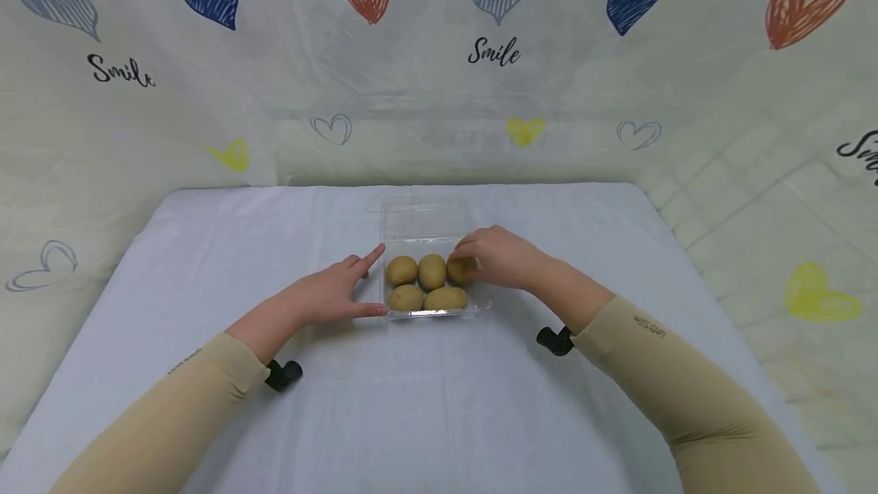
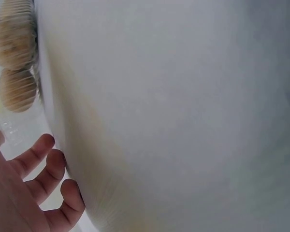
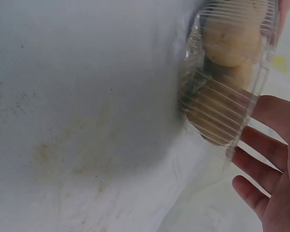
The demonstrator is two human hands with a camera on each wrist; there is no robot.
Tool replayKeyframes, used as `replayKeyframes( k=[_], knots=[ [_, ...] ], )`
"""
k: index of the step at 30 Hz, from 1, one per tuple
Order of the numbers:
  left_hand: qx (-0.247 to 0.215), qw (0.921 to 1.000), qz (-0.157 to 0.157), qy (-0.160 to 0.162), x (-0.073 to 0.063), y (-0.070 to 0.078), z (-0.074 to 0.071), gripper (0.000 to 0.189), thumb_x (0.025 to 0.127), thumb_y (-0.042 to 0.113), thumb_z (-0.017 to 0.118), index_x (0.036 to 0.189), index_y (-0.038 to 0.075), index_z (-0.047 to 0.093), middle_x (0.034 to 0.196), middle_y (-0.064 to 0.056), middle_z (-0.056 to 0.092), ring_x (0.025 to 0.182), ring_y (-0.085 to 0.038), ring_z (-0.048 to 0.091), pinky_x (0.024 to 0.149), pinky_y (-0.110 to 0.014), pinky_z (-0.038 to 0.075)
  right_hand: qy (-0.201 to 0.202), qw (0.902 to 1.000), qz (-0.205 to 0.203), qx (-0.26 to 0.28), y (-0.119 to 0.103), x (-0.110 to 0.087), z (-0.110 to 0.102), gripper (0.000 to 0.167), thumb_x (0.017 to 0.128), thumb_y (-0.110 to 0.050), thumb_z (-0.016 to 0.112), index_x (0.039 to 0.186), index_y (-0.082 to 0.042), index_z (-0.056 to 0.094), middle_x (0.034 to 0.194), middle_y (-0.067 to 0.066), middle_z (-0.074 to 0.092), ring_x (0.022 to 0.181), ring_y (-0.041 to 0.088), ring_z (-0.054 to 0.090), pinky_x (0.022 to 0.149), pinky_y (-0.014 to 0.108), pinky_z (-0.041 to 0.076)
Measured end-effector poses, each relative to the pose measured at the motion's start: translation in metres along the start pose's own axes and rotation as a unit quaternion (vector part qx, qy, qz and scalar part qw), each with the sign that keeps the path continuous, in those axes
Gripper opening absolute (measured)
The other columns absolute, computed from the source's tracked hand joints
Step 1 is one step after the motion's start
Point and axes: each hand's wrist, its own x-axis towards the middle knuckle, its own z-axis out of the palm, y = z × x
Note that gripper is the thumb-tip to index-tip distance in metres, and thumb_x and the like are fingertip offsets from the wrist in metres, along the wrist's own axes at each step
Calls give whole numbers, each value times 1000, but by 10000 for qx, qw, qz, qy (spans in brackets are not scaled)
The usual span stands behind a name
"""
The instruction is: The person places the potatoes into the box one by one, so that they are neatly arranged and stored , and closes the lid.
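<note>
A clear plastic clamshell box [image 1: 428,314] stands on the table with its lid [image 1: 425,221] raised at the back. Inside are several potatoes: three along the back and two in front, among them an oblong potato [image 1: 446,299]. My right hand [image 1: 501,256] reaches over the box's right side, its fingers curled round the back-right potato [image 1: 461,268] and partly hiding it. At the left side is my left hand [image 1: 328,292], thumb and forefinger spread straight, their tips right at the box's edge. The right wrist view shows potatoes [image 3: 232,41] through the ribbed wall.
A white cloth [image 1: 425,402] covers the table, its far edge lying behind the box. Beyond hangs a pale curtain [image 1: 411,75] printed with hearts and the word Smile. Both wrists carry small black cameras, one under the left sleeve cuff [image 1: 240,360].
</note>
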Motion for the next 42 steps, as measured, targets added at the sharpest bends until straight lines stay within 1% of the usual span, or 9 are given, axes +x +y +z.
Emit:
replayKeyframes(
  k=[6, 14, 17, 21, 24, 27, 30, 36, 42],
  knots=[
    [29, 10000, -11, 24, 0, 0, 0, 113, 75, 86, 53, 161, 31, 3, 136, -7, 48, 128, -25, 49, 101, -49, 42, -21, 9989, 283, 375, 3, -2, -7, 34, 87, -21, 78, 120, -15, 71, 123, 1, 66, 118, 24, 57, 102, 42, 42],
    [-26, 9999, -84, -72, 0, -1, -2, 112, 76, 86, 53, 161, 33, 2, 137, -7, 48, 130, -25, 48, 102, -50, 41, 71, 9985, 447, 307, 8, -6, -11, 38, 88, -23, 77, 124, -14, 70, 127, 3, 64, 123, 26, 55, 105, 43, 41],
    [-147, 9998, -91, -73, -2, 0, -3, 107, 81, 81, 53, 161, 31, 1, 138, -8, 47, 130, -25, 48, 103, -50, 40, 109, 9983, 463, 343, 9, -7, -10, 38, 88, -22, 77, 124, -15, 70, 128, 3, 64, 123, 26, 55, 105, 43, 41],
    [-424, 9989, -170, 123, -3, 0, -5, 95, 90, 70, 54, 161, 30, 4, 138, -5, 47, 110, -21, 56, 95, -45, 43, 162, 9974, 543, 454, 12, -9, -13, 40, 88, -24, 78, 126, -14, 69, 129, 4, 63, 125, 26, 54, 105, 44, 40],
    [-638, 9970, -309, 322, -3, 0, -7, 92, 91, 67, 54, 161, 30, 7, 137, -2, 47, 92, -16, 55, 83, -38, 45, 245, 9964, 599, 540, 15, -11, -14, 41, 88, -26, 77, 127, -13, 69, 129, 4, 63, 125, 27, 54, 106, 45, 40],
    [-812, 9946, -442, 469, -1, -1, -9, 93, 91, 67, 55, 161, 28, 9, 137, -2, 47, 92, -15, 56, 79, -36, 46, 298, 9947, 701, 688, 18, -13, -14, 42, 89, -28, 75, 128, -13, 68, 129, 5, 63, 126, 28, 53, 106, 46, 39],
    [-1062, 9911, -573, 555, 4, -1, -11, 92, 91, 65, 56, 161, 26, 11, 138, -4, 48, 102, -18, 58, 85, -38, 48, 329, 9898, 1020, 937, 22, -14, -11, 45, 91, -33, 73, 131, -14, 66, 131, 5, 62, 124, 28, 54, 104, 46, 41],
    [-1600, 9827, -728, 587, 17, -1, -12, 82, 97, 55, 55, 161, 21, 15, 140, -7, 49, 120, -27, 54, 96, -46, 46, 481, 9723, 1746, 1477, 28, -15, -5, 58, 89, -45, 71, 138, -15, 60, 133, 5, 60, 113, 25, 59, 92, 44, 46],
    [-1915, 9761, -745, 702, 32, 0, -11, 72, 103, 42, 50, 160, 12, 17, 137, -10, 52, 113, -26, 58, 92, -44, 47, 518, 9621, 2031, 1743, 32, -10, 2, 68, 90, -49, 69, 143, -9, 54, 127, 12, 62, 107, 26, 58, 88, 43, 47]
  ],
)
